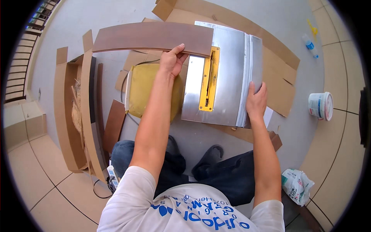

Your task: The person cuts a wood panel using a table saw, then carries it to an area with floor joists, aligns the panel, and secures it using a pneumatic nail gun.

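Note:
A long brown floor plank point(150, 36) lies across from the left, its right end resting on the metal top of a table saw point(228, 77). My left hand point(174, 61) grips the plank's near edge, thumb along the top, a little left of the saw's yellow blade insert point(210, 79). A dark slot runs along that insert, and the plank's end touches its far part. At the saw top's right edge, my right hand point(257, 99) holds on with its thumb over the metal fence strip point(244, 77). Its other fingertips are partly hidden.
Flattened cardboard point(278, 73) lies under and around the saw. Left are a yellow stool-like block point(145, 87), a shorter brown plank point(114, 125), a long open carton point(71, 116) and a power strip point(113, 176). Right are a white bucket point(320, 106), a bottle point(310, 45) and a plastic bag point(297, 186).

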`<state>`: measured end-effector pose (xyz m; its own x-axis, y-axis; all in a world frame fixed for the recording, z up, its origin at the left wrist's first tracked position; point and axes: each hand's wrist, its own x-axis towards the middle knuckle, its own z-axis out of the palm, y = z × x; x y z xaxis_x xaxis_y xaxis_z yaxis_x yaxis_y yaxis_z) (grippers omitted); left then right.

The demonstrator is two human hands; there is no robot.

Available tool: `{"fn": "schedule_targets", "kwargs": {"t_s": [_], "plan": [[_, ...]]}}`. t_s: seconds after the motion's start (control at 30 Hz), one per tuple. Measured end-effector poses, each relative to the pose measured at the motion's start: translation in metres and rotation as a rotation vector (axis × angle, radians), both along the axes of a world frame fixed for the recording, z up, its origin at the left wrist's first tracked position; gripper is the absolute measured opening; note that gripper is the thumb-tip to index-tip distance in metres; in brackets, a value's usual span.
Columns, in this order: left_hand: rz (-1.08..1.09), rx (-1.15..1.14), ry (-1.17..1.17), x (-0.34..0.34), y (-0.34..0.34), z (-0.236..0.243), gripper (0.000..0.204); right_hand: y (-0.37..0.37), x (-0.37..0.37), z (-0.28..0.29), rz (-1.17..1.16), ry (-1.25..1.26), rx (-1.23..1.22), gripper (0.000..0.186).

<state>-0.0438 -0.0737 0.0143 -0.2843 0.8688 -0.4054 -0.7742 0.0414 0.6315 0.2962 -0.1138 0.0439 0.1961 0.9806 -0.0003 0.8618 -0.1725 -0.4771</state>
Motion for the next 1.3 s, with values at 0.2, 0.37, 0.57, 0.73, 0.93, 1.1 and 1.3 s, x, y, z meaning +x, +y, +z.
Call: {"fn": "schedule_targets", "kwargs": {"t_s": [0.2, 0.37, 0.57, 0.73, 0.93, 1.1, 1.3], "plan": [[0.024, 0.012, -0.104, 0.001, -0.003, -0.015, 0.032, 0.0, -0.002, -0.003, -0.031, -0.004, -0.019, 0.075], [0.009, -0.004, -0.004, 0.007, -0.009, -0.005, 0.033, 0.0, 0.003, -0.006, -0.022, 0.0, -0.024, 0.076], [0.005, -0.038, -0.01, 0.005, -0.009, -0.01, 0.03, 0.001, 0.0, -0.003, -0.007, 0.01, -0.026, 0.075], [0.01, -0.046, 0.006, 0.009, -0.011, -0.007, 0.029, 0.002, 0.002, -0.006, -0.022, -0.011, -0.035, 0.074], [0.006, -0.07, 0.013, 0.007, -0.012, -0.007, 0.029, 0.003, 0.001, -0.008, -0.023, -0.032, -0.047, 0.078], [0.009, -0.067, 0.02, 0.01, -0.014, -0.004, 0.028, 0.003, 0.006, -0.014, -0.017, -0.053, -0.001, 0.078], [0.017, -0.047, 0.018, 0.01, -0.014, -0.008, 0.028, 0.003, 0.004, -0.012, -0.017, -0.039, -0.026, 0.078]]}}
